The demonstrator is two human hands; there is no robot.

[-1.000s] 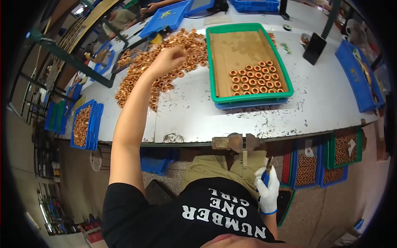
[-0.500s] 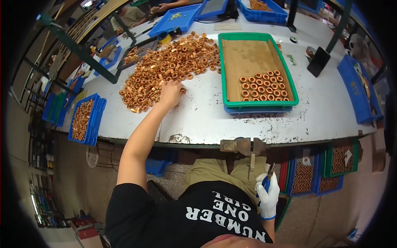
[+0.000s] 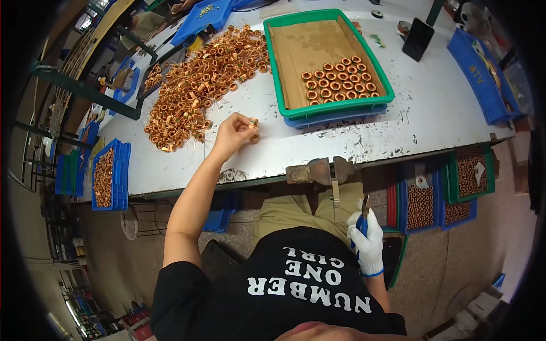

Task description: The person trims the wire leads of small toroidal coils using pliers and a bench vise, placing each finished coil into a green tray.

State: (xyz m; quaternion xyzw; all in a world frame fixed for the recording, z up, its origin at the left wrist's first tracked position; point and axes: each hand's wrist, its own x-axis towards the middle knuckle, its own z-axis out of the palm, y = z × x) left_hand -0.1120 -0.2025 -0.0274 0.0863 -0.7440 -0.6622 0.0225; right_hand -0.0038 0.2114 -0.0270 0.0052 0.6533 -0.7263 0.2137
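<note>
My bare left hand [image 3: 233, 136] is over the white tabletop, its thumb and fingers pinching a copper-wound ring coil [image 3: 253, 123]. The fingers partly hide the coil, and I cannot tell whether a second one is under it. A large heap of copper coils [image 3: 190, 96] with loose wire ends lies just beyond that hand. My right hand [image 3: 369, 243], in a white glove, is low near my lap, closed around blue-handled pliers [image 3: 362, 225] with the jaws pointing up. A vise [image 3: 321, 170] is fixed at the table edge, ahead of the right hand.
A green tray [image 3: 388, 94] lined with cardboard holds rows of coils and sits on a blue tray. Blue bins [image 3: 120, 176] stand at the left, another blue bin [image 3: 483, 79] at the right. A phone-like black slab [image 3: 418, 40] stands behind. Trays of coils [image 3: 421, 207] sit below the table.
My left hand has left the heap, moving nearer the table's front edge with a coil in its fingers. My right hand still grips the pliers. The camera view has shifted.
</note>
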